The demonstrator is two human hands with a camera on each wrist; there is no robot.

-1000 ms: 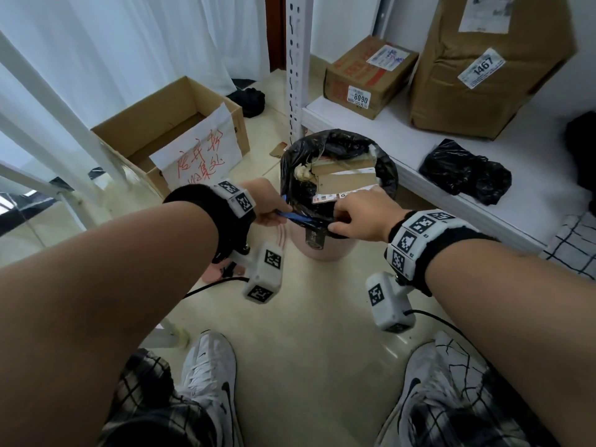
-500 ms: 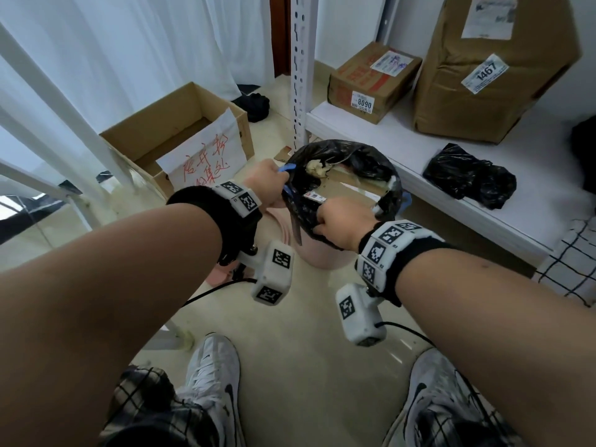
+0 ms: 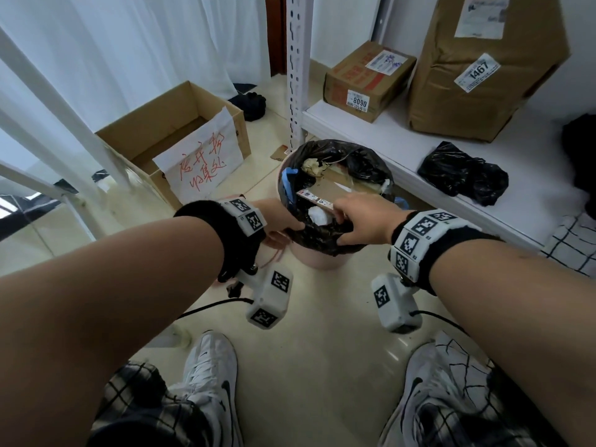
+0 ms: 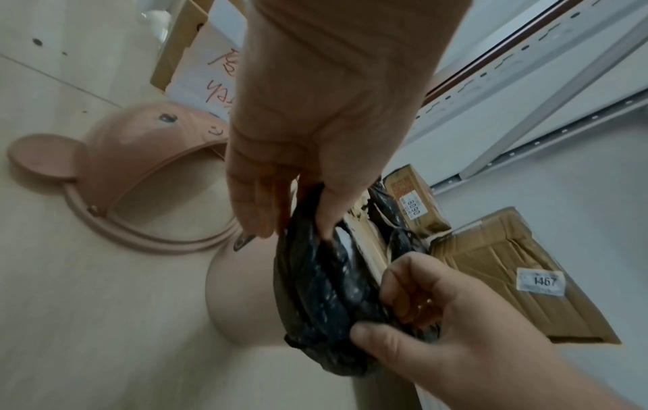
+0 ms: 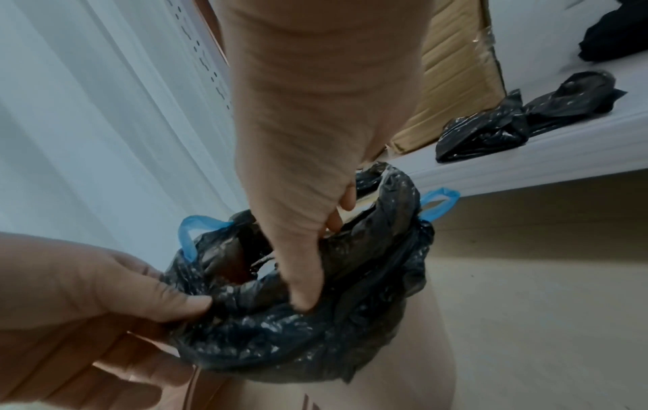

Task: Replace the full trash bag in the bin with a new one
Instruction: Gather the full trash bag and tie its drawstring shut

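Both hands pinch near rim of full trash bag [image 3: 325, 235] — left hand [image 3: 277, 217], right hand [image 3: 364, 221] — fingers curled, freeing it from bin [image 3: 317, 259].

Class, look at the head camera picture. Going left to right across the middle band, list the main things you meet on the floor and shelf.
Open cardboard box with its paper sign → pink bin lined with the full black trash bag → crumpled black bag on the white shelf.

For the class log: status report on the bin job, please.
Both hands, left and right, pinching full bag rim. Bag in pink bin. Spare bag on shelf. Nothing blocking.
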